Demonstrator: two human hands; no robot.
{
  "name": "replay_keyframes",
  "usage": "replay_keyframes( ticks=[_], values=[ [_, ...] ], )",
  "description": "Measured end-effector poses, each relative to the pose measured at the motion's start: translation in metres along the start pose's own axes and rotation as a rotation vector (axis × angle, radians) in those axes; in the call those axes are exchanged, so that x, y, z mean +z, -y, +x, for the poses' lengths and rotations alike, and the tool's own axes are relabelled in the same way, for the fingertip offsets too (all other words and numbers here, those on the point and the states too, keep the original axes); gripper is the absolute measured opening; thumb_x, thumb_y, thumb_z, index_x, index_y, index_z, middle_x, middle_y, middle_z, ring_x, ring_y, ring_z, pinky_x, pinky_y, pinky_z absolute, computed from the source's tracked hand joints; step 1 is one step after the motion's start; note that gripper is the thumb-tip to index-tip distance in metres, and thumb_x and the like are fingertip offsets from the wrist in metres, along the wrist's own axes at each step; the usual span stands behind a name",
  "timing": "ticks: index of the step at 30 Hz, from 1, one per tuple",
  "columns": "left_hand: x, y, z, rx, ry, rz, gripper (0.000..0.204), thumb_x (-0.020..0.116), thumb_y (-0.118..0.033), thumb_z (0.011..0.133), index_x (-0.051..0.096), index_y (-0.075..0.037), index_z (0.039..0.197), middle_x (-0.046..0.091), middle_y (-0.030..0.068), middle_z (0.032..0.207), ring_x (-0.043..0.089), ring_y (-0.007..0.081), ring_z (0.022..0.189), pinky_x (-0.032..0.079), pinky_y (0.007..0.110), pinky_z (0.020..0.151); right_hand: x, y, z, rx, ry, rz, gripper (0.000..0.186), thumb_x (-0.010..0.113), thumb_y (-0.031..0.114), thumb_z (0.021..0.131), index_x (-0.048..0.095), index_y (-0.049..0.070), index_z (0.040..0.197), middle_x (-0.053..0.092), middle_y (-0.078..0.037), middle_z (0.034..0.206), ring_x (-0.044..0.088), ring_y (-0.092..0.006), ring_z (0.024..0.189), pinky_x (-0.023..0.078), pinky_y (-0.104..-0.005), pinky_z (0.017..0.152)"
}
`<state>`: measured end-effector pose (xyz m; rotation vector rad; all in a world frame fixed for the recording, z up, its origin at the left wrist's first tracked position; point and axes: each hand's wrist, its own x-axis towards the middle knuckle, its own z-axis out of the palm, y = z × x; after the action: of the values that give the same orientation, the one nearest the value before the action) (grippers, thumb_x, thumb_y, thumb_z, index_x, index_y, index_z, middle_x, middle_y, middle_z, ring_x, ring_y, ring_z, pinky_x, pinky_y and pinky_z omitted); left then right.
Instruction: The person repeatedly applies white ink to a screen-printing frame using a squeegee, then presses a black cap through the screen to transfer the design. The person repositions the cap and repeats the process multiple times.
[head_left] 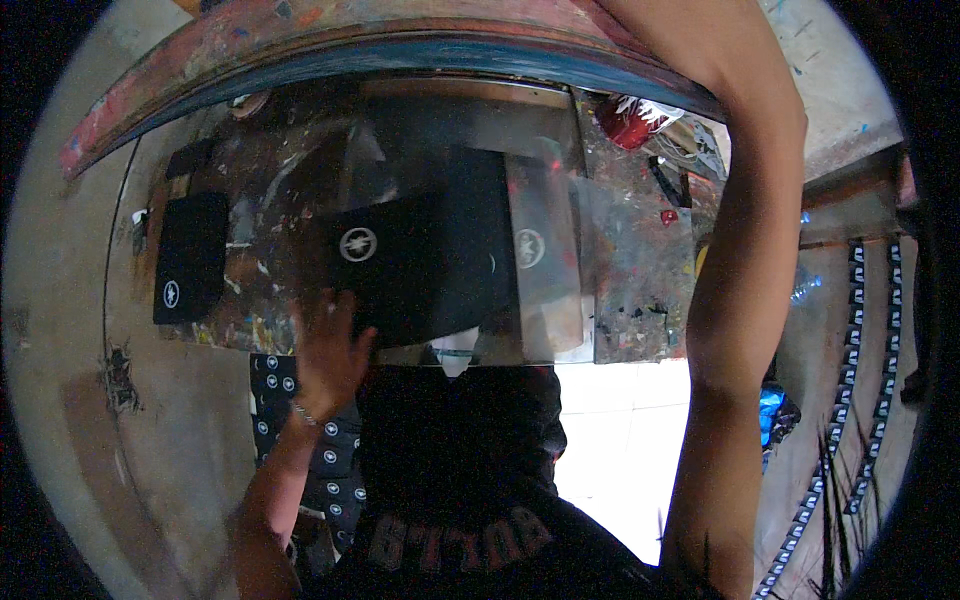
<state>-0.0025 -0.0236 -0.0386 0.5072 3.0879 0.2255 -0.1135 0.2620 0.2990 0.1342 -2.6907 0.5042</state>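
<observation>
My left hand (335,345) has its fingers spread at the lower left edge of a motion-blurred black flat piece (420,285) with a white round emblem, over the paint-stained board (640,290). My right arm (740,250) reaches up past the paint-smeared frame (400,45) that spans the top; that hand is out of sight. A smaller black piece (190,255) with a similar emblem lies at the board's left. A blurred clear sheet (555,300) shows beside the middle piece.
A red container (625,120) with white strands stands at the back right. Emblem-printed black pieces (275,380) show below the board's left edge. Two long strips of small printed pieces (855,330) lie at the right, near a blue bag (772,415) and plastic bottles (805,287).
</observation>
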Motion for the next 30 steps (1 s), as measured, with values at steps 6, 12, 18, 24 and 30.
replay_keyframes(
  ticks=[6, 12, 18, 24, 30],
  values=[
    [0.01, -0.005, -0.01, 0.21, -0.023, -0.171, 0.059, 0.059, -0.043, 0.1, 0.054, -0.005, 0.145, 0.035, 0.0249, 0.162, 0.023, 0.0422, 0.155, 0.008, 0.068, 0.123, -0.008, -0.006, 0.026, -0.022, 0.049, 0.031, 0.073, 0.056, 0.058, 0.097, 0.064, -0.002, 0.057, 0.056, -0.016, 0.048, 0.06, -0.0288, 0.049, 0.052, -0.0428, 0.061],
    [0.025, 0.017, -0.06, 0.062, -0.077, -0.085, 0.063, 0.059, -0.047, 0.099, 0.054, -0.006, 0.146, 0.026, 0.0262, 0.166, 0.015, 0.046, 0.156, 0.004, 0.069, 0.123, -0.016, -0.003, 0.034, -0.009, 0.067, -0.009, 0.072, 0.056, 0.056, 0.097, 0.065, -0.004, 0.06, 0.06, -0.021, 0.054, 0.064, -0.0343, 0.057, 0.053, -0.0441, 0.066],
    [0.039, -0.026, -0.12, -0.626, -0.62, -0.778, 0.024, 0.071, -0.017, 0.096, 0.064, -0.002, 0.114, 0.06, 0.0143, 0.121, 0.055, 0.0255, 0.11, 0.045, 0.046, 0.098, -0.005, -0.043, 0.049, -0.128, -0.06, 0.029, 0.067, 0.057, 0.053, 0.097, 0.07, -0.006, 0.069, 0.064, -0.024, 0.062, 0.067, -0.0333, 0.065, 0.052, -0.0429, 0.069],
    [0.086, -0.056, -0.104, -1.162, -0.464, -2.256, 0.017, 0.075, -0.019, 0.096, 0.062, -0.009, 0.101, 0.064, 0.0037, 0.088, 0.062, 0.0168, 0.08, 0.052, 0.03, 0.075, -0.001, -0.078, 0.071, -0.292, -0.052, 0.031, 0.063, 0.054, 0.052, 0.101, 0.072, -0.006, 0.118, 0.074, -0.024, 0.108, 0.068, -0.0291, 0.098, 0.048, -0.0363, 0.099],
    [0.079, -0.017, -0.142, -1.125, -0.597, -1.825, 0.021, 0.075, -0.018, 0.095, 0.061, -0.008, 0.106, 0.064, 0.0067, 0.095, 0.063, 0.022, 0.085, 0.054, 0.038, 0.075, -0.006, -0.083, 0.082, -0.364, -0.025, -0.475, 0.054, 0.04, 0.038, 0.109, 0.051, 0.006, 0.152, 0.055, -0.022, 0.147, 0.054, -0.0329, 0.132, 0.039, -0.0415, 0.115]
  ],
)
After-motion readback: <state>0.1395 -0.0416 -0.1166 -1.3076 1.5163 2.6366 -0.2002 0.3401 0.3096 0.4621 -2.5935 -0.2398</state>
